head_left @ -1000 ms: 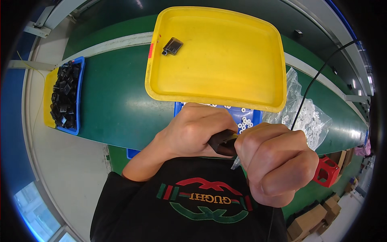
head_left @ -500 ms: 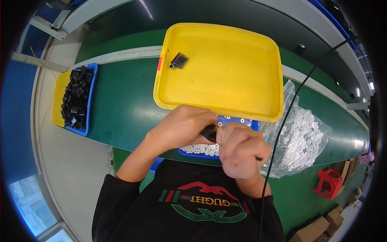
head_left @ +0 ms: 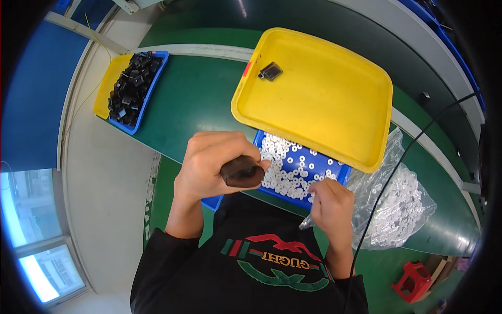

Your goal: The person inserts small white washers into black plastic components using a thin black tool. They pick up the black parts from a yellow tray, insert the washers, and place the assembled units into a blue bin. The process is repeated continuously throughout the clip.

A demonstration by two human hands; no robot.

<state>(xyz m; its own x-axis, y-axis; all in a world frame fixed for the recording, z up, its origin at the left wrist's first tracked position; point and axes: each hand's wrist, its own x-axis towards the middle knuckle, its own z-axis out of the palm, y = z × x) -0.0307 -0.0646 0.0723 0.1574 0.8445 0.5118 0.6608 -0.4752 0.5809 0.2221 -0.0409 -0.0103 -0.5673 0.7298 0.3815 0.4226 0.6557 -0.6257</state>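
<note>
Centrally, a smooth dark piece (head_left: pixel 240 171) is held in the person's left hand (head_left: pixel 209 159), that grip wrapped around it with one blunt end showing. Taking this piece as the clock's centre, a blue tray (head_left: pixel 342 176) of small white rings (head_left: pixel 286 185) sits at three o'clock on a green surface (head_left: pixel 193 99). The right hand (head_left: pixel 333 205) is between three and four, over the tray's near right part, fingers curled into a narrow grip; whether they pinch a ring, I cannot tell. Between one and two, a larger yellow tray (head_left: pixel 324 104) overlaps the blue tray's far edge; a flat black part (head_left: pixel 271 71) lies inside it, toward half past twelve. Farther out, between three and four, a clear plastic bag (head_left: pixel 392 209) holds many more white rings, and a black cable (head_left: pixel 418 137) crosses before it. At ten, well apart from the hands, a blue bin (head_left: pixel 152 94) is heaped with black parts (head_left: pixel 132 86). Around six is the person's black shirt (head_left: pixel 183 282). Far out at four stands a red stool (head_left: pixel 417 272).
</note>
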